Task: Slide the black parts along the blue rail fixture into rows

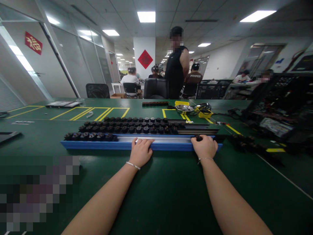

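Observation:
A long blue rail [97, 145] with a silvery channel lies across the green table in front of me. Several black knob-like parts [91, 136] sit in its left stretch. My left hand [141, 150] grips the rail's front wall near the middle, fingers hooked over into the channel. At the right end, my right hand [205, 147] holds a small black part [199, 138] between thumb and fingers, at the channel; the fingers partly hide it. Behind the blue rail lie more rails filled with similar black parts [132, 129].
Loose black parts [244, 143] lie to the right. A metal bowl [184, 108], cables and yellow holders [205, 114] stand farther back. Open electronic equipment [276, 107] occupies the right side. Beyond the table, a person [176, 68] stands by a black chair [156, 88]; others sit behind.

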`<control>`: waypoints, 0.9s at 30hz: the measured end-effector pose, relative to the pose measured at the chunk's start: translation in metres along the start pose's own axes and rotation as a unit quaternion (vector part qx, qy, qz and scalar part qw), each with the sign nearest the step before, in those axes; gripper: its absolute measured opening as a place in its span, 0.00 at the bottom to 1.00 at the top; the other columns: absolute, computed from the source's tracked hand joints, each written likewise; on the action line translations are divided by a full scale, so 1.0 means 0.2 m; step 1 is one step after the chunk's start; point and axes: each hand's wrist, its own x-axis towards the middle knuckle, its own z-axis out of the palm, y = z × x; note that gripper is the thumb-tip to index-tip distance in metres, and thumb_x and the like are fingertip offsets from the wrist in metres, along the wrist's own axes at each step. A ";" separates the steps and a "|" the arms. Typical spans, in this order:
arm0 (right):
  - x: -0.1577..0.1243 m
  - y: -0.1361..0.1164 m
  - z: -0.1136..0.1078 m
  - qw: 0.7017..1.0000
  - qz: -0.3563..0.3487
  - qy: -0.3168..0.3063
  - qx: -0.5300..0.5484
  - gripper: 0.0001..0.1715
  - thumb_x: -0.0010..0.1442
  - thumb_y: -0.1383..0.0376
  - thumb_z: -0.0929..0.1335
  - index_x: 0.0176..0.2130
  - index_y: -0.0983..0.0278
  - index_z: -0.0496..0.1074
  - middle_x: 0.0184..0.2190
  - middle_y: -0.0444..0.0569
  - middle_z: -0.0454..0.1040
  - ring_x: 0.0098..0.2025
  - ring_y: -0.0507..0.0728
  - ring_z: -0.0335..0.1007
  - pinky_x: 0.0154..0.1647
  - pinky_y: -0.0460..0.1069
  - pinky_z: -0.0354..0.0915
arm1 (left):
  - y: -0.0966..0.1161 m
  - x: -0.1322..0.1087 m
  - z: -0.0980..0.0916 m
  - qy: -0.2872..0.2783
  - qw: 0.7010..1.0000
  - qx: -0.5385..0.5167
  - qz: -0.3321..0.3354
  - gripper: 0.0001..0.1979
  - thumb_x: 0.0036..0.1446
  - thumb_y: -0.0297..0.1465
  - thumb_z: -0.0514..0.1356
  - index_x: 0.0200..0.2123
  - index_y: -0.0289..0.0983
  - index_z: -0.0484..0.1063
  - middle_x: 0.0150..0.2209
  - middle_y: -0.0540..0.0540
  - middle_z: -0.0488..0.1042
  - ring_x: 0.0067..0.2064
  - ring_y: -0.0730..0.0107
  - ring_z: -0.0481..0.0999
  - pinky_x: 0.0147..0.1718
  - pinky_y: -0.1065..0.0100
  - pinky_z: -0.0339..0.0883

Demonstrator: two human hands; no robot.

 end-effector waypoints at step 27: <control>0.04 0.07 0.01 0.999 0.035 0.028 0.010 0.22 0.47 0.55 0.62 0.35 0.66 0.74 0.34 0.54 0.71 0.41 0.60 0.63 0.55 0.57 0.48 | 0.00 0.00 -0.01 -0.009 1.000 -0.005 -0.007 0.18 0.55 0.30 0.52 0.49 0.47 0.68 0.42 0.49 0.75 0.46 0.61 0.69 0.57 0.53 0.45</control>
